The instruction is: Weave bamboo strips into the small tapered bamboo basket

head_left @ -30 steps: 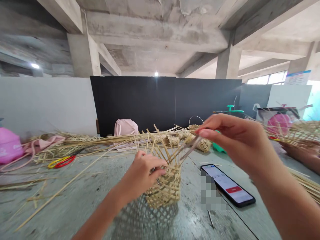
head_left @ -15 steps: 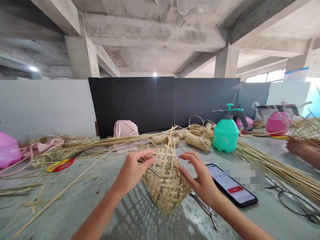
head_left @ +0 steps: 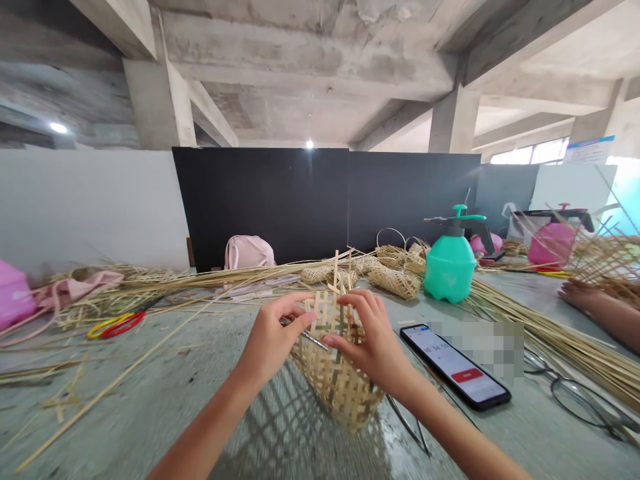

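Note:
A small woven bamboo basket stands tilted between my hands, with loose strip ends poking up from its top. My left hand is closed at the basket's left upper edge. A slim silver metal tool sticks out from under its thumb, pointing right across the weave; the kind of tool is unclear. On the other side my right hand grips the basket wall, fingers over the top and thumb on the near face, close to the tool's tip. The right hand partly covers the weave there.
A phone and eyeglasses lie right. Dark metal tools lie beside the basket. Behind stand a green spray bottle and woven pieces. Red-yellow scissors lie left. Another person's hand is far right.
My right hand has moved left and closed on the basket's upper wall, thumb near the metal tool. The left hand stays at the edge with the tool. The view has shifted slightly.

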The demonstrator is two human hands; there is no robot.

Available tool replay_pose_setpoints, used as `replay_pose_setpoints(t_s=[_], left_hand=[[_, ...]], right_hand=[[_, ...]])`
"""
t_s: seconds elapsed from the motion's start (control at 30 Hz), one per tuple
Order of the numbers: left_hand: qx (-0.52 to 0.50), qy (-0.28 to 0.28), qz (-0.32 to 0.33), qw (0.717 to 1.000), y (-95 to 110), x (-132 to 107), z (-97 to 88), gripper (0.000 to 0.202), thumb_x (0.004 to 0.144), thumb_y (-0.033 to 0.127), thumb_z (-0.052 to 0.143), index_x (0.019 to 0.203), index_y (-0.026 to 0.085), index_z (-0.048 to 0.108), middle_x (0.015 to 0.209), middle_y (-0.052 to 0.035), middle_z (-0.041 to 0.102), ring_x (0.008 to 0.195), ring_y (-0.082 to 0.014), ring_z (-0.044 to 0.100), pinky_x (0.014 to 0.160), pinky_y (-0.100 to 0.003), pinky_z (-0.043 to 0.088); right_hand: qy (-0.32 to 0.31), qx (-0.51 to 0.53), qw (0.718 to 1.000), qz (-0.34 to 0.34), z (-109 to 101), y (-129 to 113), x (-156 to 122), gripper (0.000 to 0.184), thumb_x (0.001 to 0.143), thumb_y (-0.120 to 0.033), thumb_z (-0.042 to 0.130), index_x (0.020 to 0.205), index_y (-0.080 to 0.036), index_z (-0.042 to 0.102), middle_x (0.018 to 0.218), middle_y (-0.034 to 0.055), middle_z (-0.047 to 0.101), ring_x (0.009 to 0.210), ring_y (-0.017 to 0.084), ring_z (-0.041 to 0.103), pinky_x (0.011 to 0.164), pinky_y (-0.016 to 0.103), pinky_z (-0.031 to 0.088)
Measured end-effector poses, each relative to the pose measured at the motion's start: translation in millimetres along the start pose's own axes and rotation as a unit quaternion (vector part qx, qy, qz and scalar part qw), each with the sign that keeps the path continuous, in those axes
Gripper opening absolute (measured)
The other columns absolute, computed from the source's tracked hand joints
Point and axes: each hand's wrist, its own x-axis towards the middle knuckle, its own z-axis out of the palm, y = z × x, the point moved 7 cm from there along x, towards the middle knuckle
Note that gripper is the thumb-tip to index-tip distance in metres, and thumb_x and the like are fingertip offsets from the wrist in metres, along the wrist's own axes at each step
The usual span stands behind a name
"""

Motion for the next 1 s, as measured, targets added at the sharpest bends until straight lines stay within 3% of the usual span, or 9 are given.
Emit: replay_pose_setpoints(t_s=[0.3, 0.43, 0.6, 0.7, 0.77, 1.0], left_hand=[[-0.001, 0.022, -0.001, 1.000, -3, -1, 0.4, 0.014, 0.072, 0.028, 0.060, 0.080, 0.017, 0.065, 0.067, -0.0010, 0.065, 0.065, -0.0169, 0.061, 0.063, -0.028, 0.046], [0.003, -0.014, -0.013, 1.000, -3, 0, -0.6, 0.012, 0.072, 0.028, 0.059, 0.076, 0.017, 0.062, 0.070, -0.0016, 0.066, 0.068, -0.0178, 0.063, 0.064, -0.029, 0.048], [0.090, -0.046, 0.050, 0.994, 20, -3, -15.4, 0.005, 0.067, 0.023, 0.062, 0.064, 0.019, 0.063, 0.087, -0.0040, 0.068, 0.086, -0.0218, 0.061, 0.082, -0.038, 0.045], [0.009, -0.124, -0.022, 0.992, 13, -6, -11.7, 0.019, 0.067, 0.029, 0.065, 0.084, 0.020, 0.064, 0.077, -0.0030, 0.069, 0.073, -0.0194, 0.064, 0.070, -0.035, 0.050], [-0.056, -0.143, -0.074, 0.985, 5, -7, -7.5, 0.033, 0.065, 0.027, 0.068, 0.096, 0.019, 0.061, 0.076, -0.0026, 0.069, 0.069, -0.0180, 0.064, 0.064, -0.032, 0.051], [-0.171, -0.140, -0.110, 0.969, 1, -8, 8.7, 0.011, 0.063, 0.022, 0.067, 0.072, 0.016, 0.067, 0.067, 0.0002, 0.063, 0.060, -0.0128, 0.058, 0.060, -0.029, 0.054]], right_hand=[[-0.001, -0.002, 1.000, -0.016, 2, -1, -3, 0.029, 0.078, -0.038, 0.059, 0.099, -0.023, 0.047, 0.099, 0.0077, 0.055, 0.092, 0.025, 0.050, 0.077, 0.040, 0.043], [-0.004, -0.009, 1.000, -0.024, 2, -6, -5, 0.029, 0.079, -0.037, 0.058, 0.099, -0.022, 0.046, 0.101, 0.0088, 0.055, 0.092, 0.026, 0.050, 0.076, 0.041, 0.043], [-0.017, -0.009, 0.999, -0.050, 3, -22, -10, 0.032, 0.078, -0.040, 0.059, 0.102, -0.023, 0.045, 0.103, 0.0092, 0.055, 0.093, 0.026, 0.049, 0.076, 0.043, 0.043], [-0.028, -0.009, 0.996, -0.079, 4, -31, -14, 0.035, 0.077, -0.042, 0.060, 0.103, -0.023, 0.045, 0.104, 0.0085, 0.055, 0.095, 0.026, 0.048, 0.077, 0.042, 0.043], [-0.026, -0.005, 0.996, -0.085, 4, -32, -16, 0.036, 0.076, -0.040, 0.061, 0.103, -0.023, 0.044, 0.104, 0.0083, 0.055, 0.094, 0.025, 0.048, 0.078, 0.040, 0.043], [-0.011, 0.018, 0.999, -0.040, 0, -21, -15, 0.071, 0.069, -0.043, 0.067, 0.126, -0.023, 0.031, 0.100, 0.0089, 0.050, 0.088, 0.025, 0.049, 0.076, 0.043, 0.044]])
